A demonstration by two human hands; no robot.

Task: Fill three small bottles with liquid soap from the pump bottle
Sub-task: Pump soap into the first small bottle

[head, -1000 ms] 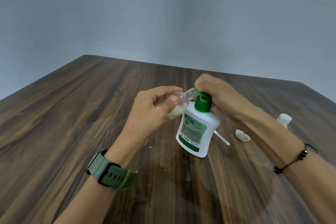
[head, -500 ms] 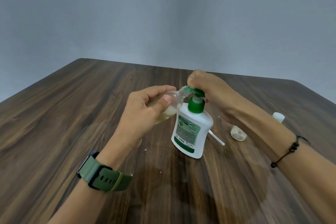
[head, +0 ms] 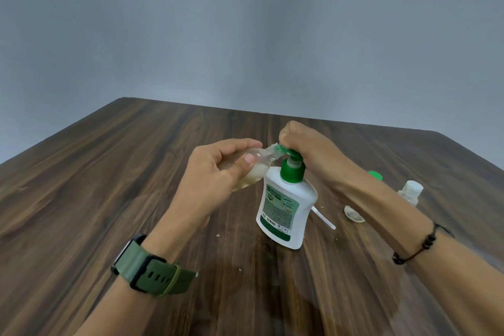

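Gripping the light, slippery small bottle [head: 252, 169] tilted at the pump bottle [head: 286, 204] spout, left hand [head: 218, 174] wraps its soft body; right hand [head: 302, 144] presses the pump, fingers curled.

My left hand [head: 218, 172] holds a small clear plastic bottle [head: 255, 169], tilted, its mouth at the green spout of the white pump bottle [head: 286, 204] on the dark wooden table [head: 109, 185]. My right hand [head: 305, 144] presses the pump head.
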